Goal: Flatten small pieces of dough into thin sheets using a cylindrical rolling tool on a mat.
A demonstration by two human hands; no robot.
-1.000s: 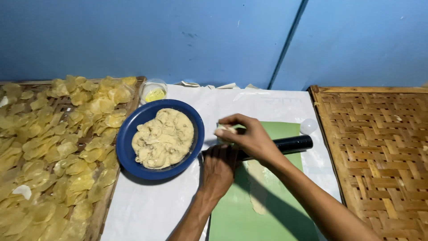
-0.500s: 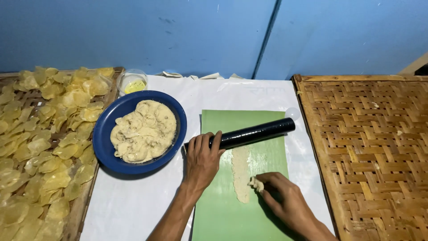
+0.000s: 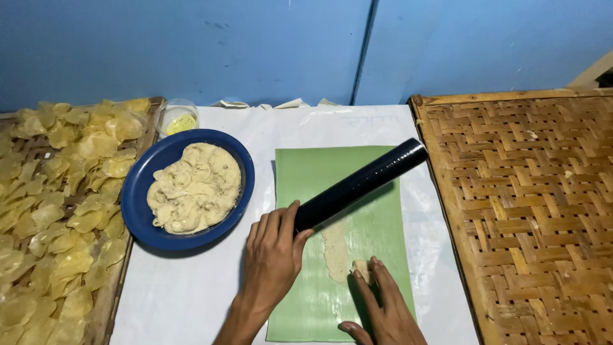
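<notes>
1. Dough lump, small and pale, sits on the green leaf sheet under the fingertips of the right hand, pinched at the near end of a thin smear of spread dough.
2. Left hand curled around the near end of the black roller, thumb against its side; roller lies slanted across the sheet, far end up toward the woven tray.
3. Smear runs from just below the roller down to the lump (roller and right fingers kept apart by it).
4. Blue plate left of the sheet, heaped with more dough; small clear cup with yellow liquid just behind it.
5. Rack at far left covered with thin yellow chips; empty-looking woven bamboo tray to the right; all resting on or beside white paper.
6. Nothing between the hands and the lump except the roller's shadow.
7. Right wrist and palm cut off by the lower edge; exact grip of the right fingers on the lump hard to make out, pressing or pinching, cannot tell which.
</notes>
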